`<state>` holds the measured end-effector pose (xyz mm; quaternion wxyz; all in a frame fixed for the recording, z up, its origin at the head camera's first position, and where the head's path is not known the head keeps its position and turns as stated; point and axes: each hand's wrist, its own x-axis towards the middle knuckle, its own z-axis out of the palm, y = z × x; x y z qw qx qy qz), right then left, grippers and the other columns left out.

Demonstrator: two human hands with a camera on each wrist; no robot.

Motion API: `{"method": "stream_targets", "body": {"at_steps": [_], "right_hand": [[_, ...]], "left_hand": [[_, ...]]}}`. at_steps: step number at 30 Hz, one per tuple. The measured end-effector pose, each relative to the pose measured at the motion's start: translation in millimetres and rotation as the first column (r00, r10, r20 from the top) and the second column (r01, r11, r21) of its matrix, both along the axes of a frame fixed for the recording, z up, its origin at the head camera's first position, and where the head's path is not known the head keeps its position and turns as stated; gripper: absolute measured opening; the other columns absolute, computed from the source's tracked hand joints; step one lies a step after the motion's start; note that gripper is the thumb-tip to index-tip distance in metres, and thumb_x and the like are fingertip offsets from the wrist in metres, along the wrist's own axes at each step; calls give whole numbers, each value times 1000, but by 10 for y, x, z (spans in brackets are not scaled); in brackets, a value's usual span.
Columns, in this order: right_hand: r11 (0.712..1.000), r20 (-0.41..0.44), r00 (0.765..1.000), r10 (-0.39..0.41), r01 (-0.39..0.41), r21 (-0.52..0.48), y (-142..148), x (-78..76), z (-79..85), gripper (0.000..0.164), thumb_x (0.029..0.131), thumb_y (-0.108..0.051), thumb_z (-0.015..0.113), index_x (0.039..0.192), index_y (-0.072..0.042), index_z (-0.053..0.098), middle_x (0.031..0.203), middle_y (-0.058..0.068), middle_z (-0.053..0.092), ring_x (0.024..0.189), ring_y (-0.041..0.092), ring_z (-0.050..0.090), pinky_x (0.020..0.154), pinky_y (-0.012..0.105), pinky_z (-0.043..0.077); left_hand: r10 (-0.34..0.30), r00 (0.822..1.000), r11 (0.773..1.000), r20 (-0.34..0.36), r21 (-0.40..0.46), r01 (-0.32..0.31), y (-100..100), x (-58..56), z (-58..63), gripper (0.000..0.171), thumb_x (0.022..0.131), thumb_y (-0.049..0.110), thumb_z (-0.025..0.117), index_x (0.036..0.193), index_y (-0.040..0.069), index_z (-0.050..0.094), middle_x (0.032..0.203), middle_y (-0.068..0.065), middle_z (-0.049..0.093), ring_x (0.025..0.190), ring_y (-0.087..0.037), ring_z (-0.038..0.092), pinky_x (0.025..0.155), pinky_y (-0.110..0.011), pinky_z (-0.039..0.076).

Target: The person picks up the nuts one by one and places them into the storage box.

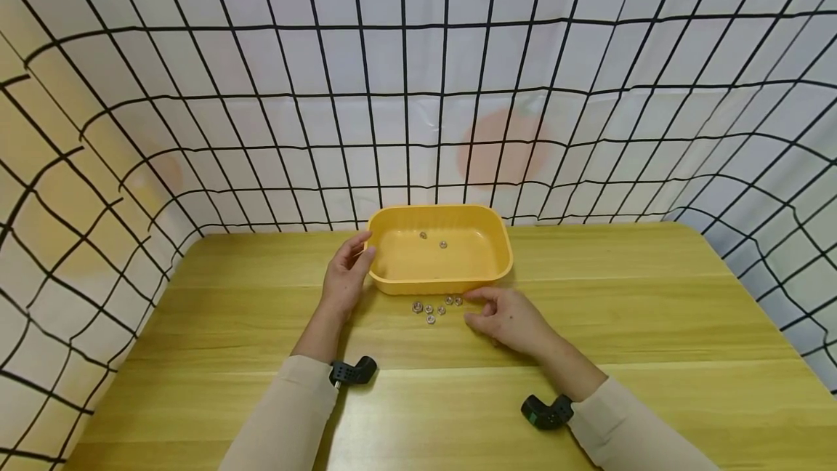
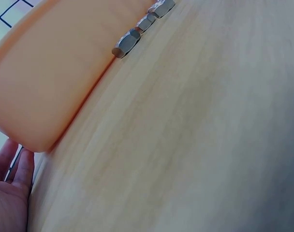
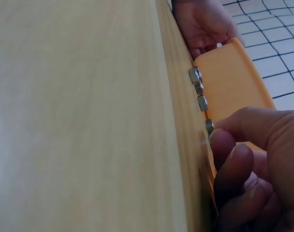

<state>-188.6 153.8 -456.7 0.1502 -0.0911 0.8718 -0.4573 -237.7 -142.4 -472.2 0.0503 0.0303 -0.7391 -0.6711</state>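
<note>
A yellow tray [image 1: 439, 286] stands at the back of the table, two small metal nuts [image 1: 443, 244] lying inside it. My left hand [image 1: 344, 278] is at the tray's left end, its fairly straight fingers touching the wall and rim. Along the tray's front lie several more metal nuts [image 1: 417, 307], also seen beside the tray wall in the left wrist view. My right hand [image 1: 513, 320] is by the tray's front right corner. Its fingertips are right at the rightmost nut [image 3: 210, 126], and thumb and forefinger stand apart in the head view.
The wooden table [image 1: 431, 398] extends in front of the tray and to both sides. Behind it and along both sides rises a black wire grid [image 1: 405, 93] backed by patterned cloth. A black device [image 1: 353, 371] is strapped to each wrist.
</note>
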Motion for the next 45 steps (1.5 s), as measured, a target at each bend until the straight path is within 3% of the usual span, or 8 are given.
{"method": "stream_targets", "body": {"at_steps": [18,29,32,39,45], "right_hand": [[997,-73,997,32,-27,72,-134,-57,-43,25,90,-22,78,112,-12,75,70,-2,61,49,9,53,48,24,42],[988,-131,991,18,2,157,-226,-65,-51,9,89,-25,79,95,-20,75,71,-4,61,62,12,53,60,27,42],[984,-149,988,29,-2,177,-244,-59,-41,7,88,-25,79,91,-21,74,70,-5,61,62,10,53,60,26,42],[981,-187,981,59,-22,195,-267,-56,-38,8,86,-25,80,86,-22,73,69,-8,62,63,8,55,61,25,44],[985,-191,979,66,-33,170,-276,-46,-30,8,86,-25,80,85,-21,73,68,-9,63,62,8,56,60,24,45]], "left_hand": [[0,1000,1000,7,11,0,1,7,4,42,104,31,61,144,21,58,153,-6,51,144,-28,42,120,-48,37],[0,1000,1000,10,22,-1,-6,-6,-4,43,103,30,62,144,19,58,155,-6,49,145,-28,42,120,-48,37],[-2,1000,1000,22,25,1,2,16,46,43,104,28,61,146,17,56,155,-8,48,146,-29,40,120,-48,36],[-18,999,1000,28,11,17,57,164,298,44,105,22,58,147,9,54,156,-15,46,146,-34,39,120,-50,37],[-13,1000,1000,18,15,13,23,70,134,44,105,27,59,147,15,55,158,-9,45,147,-31,39,120,-49,36]]}}
